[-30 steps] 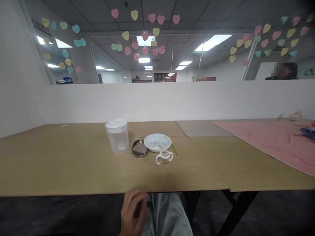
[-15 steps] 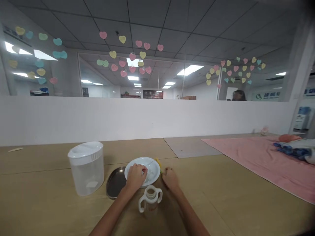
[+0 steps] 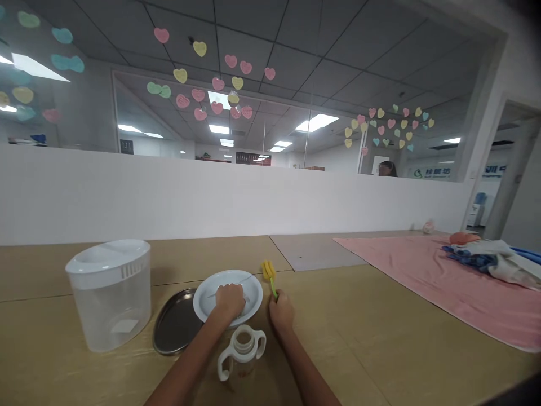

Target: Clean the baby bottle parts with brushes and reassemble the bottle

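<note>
My right hand (image 3: 282, 312) is closed around the green handle of a yellow sponge brush (image 3: 267, 270), whose head points up and away. My left hand (image 3: 230, 299) is over a white bowl (image 3: 250, 304), its fingers curled down inside; what they hold, if anything, is hidden. A thin stick-like item (image 3: 245, 278) shows in the bowl behind that hand, too fine to name. Between my forearms a baby bottle (image 3: 243, 352) with two white handles stands upright, its mouth uncovered.
Left of the bowl lies a dark metal oval tray (image 3: 175, 324). Beyond it stands a clear plastic container (image 3: 112, 304) with a white lid. A pink cloth (image 3: 422, 270) covers the right side, with bundled fabrics (image 3: 486, 256) on it. A low white wall (image 3: 253, 203) borders the table's back.
My right hand has closed on the brush handle and raised the yellow head off the bowl's rim. My left hand has turned fingers-down into the bowl. The view has shifted to the right.
</note>
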`<state>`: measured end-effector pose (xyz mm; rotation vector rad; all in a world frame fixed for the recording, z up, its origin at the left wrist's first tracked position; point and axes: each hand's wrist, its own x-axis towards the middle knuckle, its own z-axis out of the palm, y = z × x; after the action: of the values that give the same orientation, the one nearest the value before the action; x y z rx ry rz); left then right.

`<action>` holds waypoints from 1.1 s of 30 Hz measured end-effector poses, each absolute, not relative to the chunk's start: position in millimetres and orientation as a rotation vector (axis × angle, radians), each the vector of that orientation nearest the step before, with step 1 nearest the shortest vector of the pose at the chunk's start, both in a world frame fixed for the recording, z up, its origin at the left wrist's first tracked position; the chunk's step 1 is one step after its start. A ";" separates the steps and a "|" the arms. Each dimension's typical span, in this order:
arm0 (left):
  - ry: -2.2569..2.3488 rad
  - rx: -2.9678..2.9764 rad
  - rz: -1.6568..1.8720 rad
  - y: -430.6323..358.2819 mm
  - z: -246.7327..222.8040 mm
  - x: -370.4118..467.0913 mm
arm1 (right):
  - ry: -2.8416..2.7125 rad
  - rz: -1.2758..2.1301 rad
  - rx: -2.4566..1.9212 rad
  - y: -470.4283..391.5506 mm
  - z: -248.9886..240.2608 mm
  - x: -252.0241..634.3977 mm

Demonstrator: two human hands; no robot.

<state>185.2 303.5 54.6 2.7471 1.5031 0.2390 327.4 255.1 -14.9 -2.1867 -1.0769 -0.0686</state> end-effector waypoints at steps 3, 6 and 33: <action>1.500 2.761 0.212 302.1 55.4 185.3 | -1.048 -0.096 -2.102 256.6 -15.0 326.1; 1.508 2.768 0.226 300.3 61.4 183.8 | -1.024 -0.185 -1.975 256.1 -14.4 322.2; 1.497 2.369 0.823 299.9 153.6 87.0 | -1.446 -0.378 -1.444 243.7 -11.6 306.9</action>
<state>87.0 299.9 153.6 2.3689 1.4969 0.8229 306.9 243.7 -11.6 -1.4442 -1.4465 -0.3776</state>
